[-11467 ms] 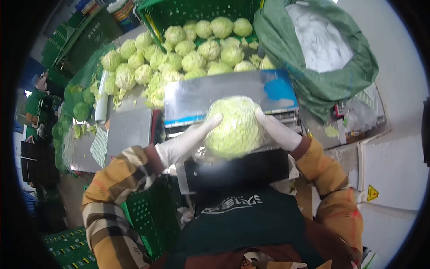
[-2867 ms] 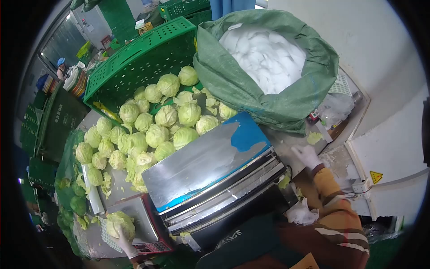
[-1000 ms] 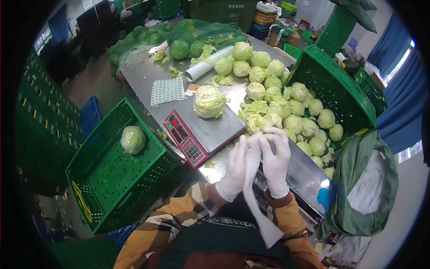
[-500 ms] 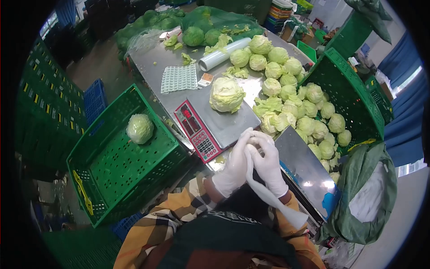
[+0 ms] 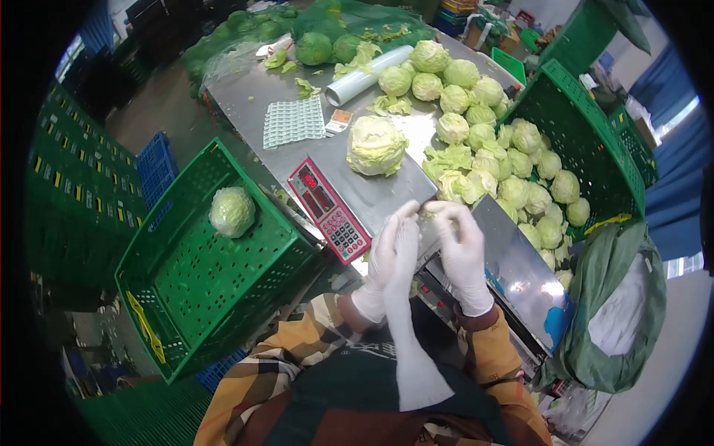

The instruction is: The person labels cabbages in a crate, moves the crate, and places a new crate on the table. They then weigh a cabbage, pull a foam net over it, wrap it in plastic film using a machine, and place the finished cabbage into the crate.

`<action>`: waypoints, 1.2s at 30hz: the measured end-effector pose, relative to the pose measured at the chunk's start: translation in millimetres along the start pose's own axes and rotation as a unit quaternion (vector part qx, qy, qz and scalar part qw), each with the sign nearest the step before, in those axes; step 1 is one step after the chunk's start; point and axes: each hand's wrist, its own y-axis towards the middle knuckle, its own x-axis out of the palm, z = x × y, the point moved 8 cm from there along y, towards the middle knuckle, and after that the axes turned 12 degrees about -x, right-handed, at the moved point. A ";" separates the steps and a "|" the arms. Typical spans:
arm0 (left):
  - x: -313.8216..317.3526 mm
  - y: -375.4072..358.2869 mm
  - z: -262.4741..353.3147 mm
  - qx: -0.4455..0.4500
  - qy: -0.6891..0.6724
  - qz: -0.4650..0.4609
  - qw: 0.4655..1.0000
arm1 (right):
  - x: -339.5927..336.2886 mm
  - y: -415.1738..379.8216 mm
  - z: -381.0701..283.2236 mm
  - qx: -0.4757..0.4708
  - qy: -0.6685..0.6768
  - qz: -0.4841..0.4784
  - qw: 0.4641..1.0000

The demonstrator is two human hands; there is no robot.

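Note:
A long white sleeve-like strip (image 5: 418, 364) hangs from my left hand (image 5: 379, 271), running down over my apron and widening at its lower end. The gloved left fingers point up and are closed against the strip's upper part. My right hand (image 5: 462, 249), also in a white glove, is a little to the right, its fingers loosely curved and nothing visible in them. Both hands are just in front of the scale's metal plate (image 5: 375, 201), on which a trimmed cabbage (image 5: 376, 146) sits. The scale's red keypad panel (image 5: 329, 212) has its display lit.
A green crate (image 5: 216, 305) on the left holds one pale cabbage (image 5: 232, 212). Many cabbages (image 5: 480, 115) are heaped at the right, some spilling from a tipped green crate (image 5: 587, 134). A white roll (image 5: 368, 76) and a sticker sheet (image 5: 294, 124) lie behind the scale.
My hands, pressed together before, have come apart, the right one moving right. The white strip has swung left and now hangs below my left hand.

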 end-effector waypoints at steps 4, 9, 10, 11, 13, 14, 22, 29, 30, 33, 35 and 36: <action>-0.7 14.4 -2.0 0.091 -0.052 -0.044 0.994 | 32.7 -8.6 -0.9 -0.132 -0.114 -0.099 0.980; 12.8 -4.2 24.1 0.049 -0.158 -0.134 0.977 | 22.2 -9.9 -1.9 -0.130 -0.130 0.005 0.983; 10.0 -3.4 14.2 0.049 -0.157 -0.135 0.977 | 12.7 -6.9 -2.3 -0.118 -0.110 0.049 0.986; -0.1 -1.1 -1.3 0.062 -0.196 -0.118 0.972 | 4.1 -5.9 -1.2 -0.105 -0.089 0.092 0.986; -3.5 0.3 -9.3 0.074 -0.233 -0.103 0.964 | 0.7 -7.4 5.8 -0.084 -0.080 0.099 0.988; -5.6 4.5 -17.0 0.028 -0.219 -0.040 0.974 | 0.6 -11.3 27.0 0.023 0.011 0.093 0.995; -43.7 30.8 -31.4 -0.118 -0.276 -0.212 0.930 | 15.6 -33.7 1.9 0.273 0.270 -0.022 0.923; -25.8 24.3 -9.7 -0.296 -0.374 -0.125 0.870 | 22.2 -25.2 35.7 0.204 0.223 -0.160 0.940; -26.3 27.6 -18.6 -0.297 -0.374 -0.126 0.870 | 22.9 -21.0 33.1 0.192 0.195 -0.175 0.946; -32.4 40.5 -24.5 -0.221 -0.323 -0.106 0.914 | 33.0 -18.5 27.7 0.142 0.195 -0.170 0.955; -40.6 39.9 -17.8 -0.182 -0.257 -0.020 0.949 | 27.6 -21.2 31.5 0.160 0.217 -0.158 0.950; -43.7 42.4 -21.5 -0.177 -0.256 -0.021 0.950 | 26.2 -24.6 35.0 0.182 0.239 -0.151 0.942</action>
